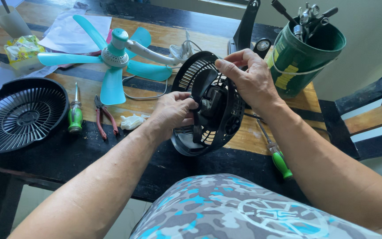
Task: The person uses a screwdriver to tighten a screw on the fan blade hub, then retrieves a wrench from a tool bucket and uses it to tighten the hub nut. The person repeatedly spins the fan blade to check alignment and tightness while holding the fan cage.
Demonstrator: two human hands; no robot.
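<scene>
Head view. Both hands work on a small black fan body (pixel 213 106), held tilted on edge above the near part of the wooden worktop (pixel 164 40), in front of the green tool bucket (pixel 303 57).

Left hand (pixel 171 110): fingers curled shut around the black blade (pixel 202 88) at the hub side. Right hand (pixel 250 77): fingers closed over the top rim of the rear grille, thumb and forefinger pinching the edge.

Judgement on doing this well: keep the right hand steady on the rim so the housing cannot twist, and let the left turn or pull the blade squarely along the shaft; a skewed pull looks likely to bind. The thin grille ribs would bend under a hard squeeze.

Count:
- Fans: two, the black one in hand and a teal bladed fan (pixel 113 55) lying on the worktop farther back.
- Loose black front grille (pixel 21 115): one, at the left edge.
- Green-handled screwdrivers: two, one (pixel 75 116) just beside the grille, one (pixel 277 157) under the right forearm.
- Red-handled pliers (pixel 103 117): one.
- Small white plastic part (pixel 131 121): one.
- Paper cup (pixel 9 20): one, far left corner.
- Tools in the bucket: several, number unclear.
</scene>
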